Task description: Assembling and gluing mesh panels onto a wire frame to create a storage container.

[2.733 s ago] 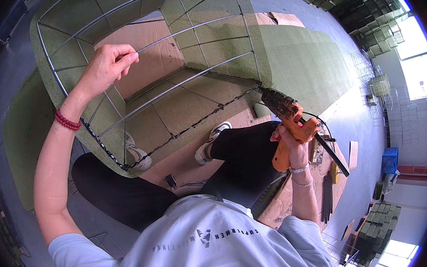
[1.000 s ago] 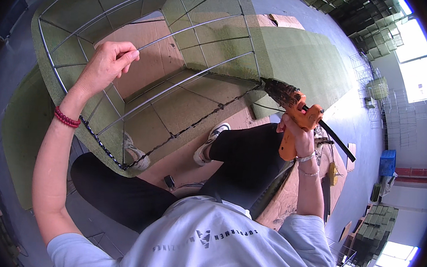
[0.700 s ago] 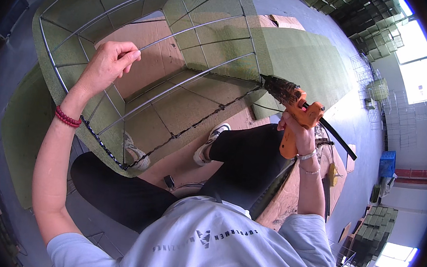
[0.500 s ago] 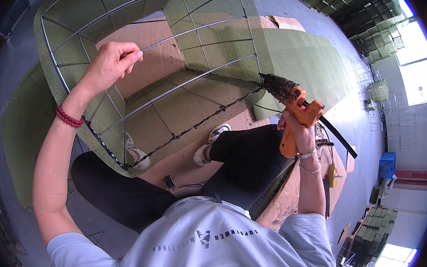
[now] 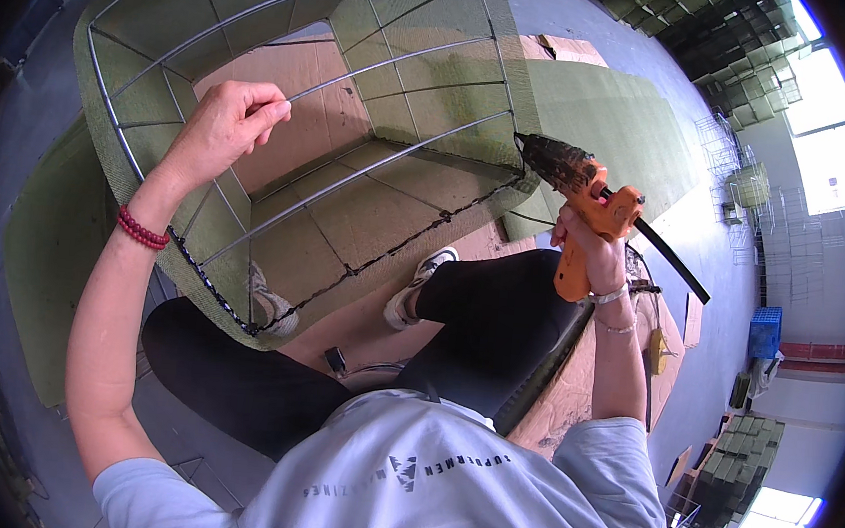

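Note:
In front of me stands a box-shaped wire cage [image 5: 396, 61] lined with green mesh sheet [image 5: 312, 218]. My left hand [image 5: 225, 129] pinches one of the cage's upper wires, fingers closed. In my right hand [image 5: 592, 253] is an orange glue gun [image 5: 573, 272], its front smeared black. A black glue stick [image 5: 674, 262] sticks out of its back. The gun's nozzle points left, at the right end of the cage's wires by the mesh edge; whether it touches cannot be made out. A bumpy line of black glue [image 5: 396, 242] runs along the mesh's near lower edge.
Brown cardboard [image 5: 571, 395] lies beside my right leg, and more is under the cage. Flat green sheets [image 5: 612, 130] spread on the floor at the far right. Stacked green boxes [image 5: 739, 468], wire frames [image 5: 791, 248] and a blue crate [image 5: 765, 331] stand along the right side.
The glue gun's nozzle has risen slightly along the cage's right edge. The cage and my left hand have shifted a little to the right, with the grip unchanged.

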{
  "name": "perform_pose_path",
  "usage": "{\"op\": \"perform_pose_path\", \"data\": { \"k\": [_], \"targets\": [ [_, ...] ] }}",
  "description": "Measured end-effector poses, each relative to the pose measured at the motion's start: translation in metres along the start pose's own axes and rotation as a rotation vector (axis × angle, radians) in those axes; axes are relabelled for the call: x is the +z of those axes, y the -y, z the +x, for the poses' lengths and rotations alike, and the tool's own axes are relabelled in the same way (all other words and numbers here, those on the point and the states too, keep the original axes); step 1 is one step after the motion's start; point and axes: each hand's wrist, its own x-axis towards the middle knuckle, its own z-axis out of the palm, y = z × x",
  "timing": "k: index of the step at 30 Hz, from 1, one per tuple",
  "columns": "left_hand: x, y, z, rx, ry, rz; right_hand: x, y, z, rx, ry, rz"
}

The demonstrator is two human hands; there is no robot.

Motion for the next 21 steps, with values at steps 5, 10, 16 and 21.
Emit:
{"op": "perform_pose_path", "data": {
  "k": [5,10,16,21],
  "targets": [
    [0.001,0.001,0.0,-0.01,-0.002,0.006,0.003,0.004,0.004,-0.02,-0.009,0.012],
    [0.001,0.001,0.0,0.004,-0.01,0.02,0.004,0.006,0.01,-0.016,-0.036,0.03],
    [0.002,0.003,0.0,0.012,-0.011,0.013,0.009,0.011,0.013,-0.044,-0.03,0.005],
    [0.002,0.005,0.002,0.014,-0.01,0.007,0.001,0.007,0.006,-0.018,-0.021,-0.021]
  ]
}}
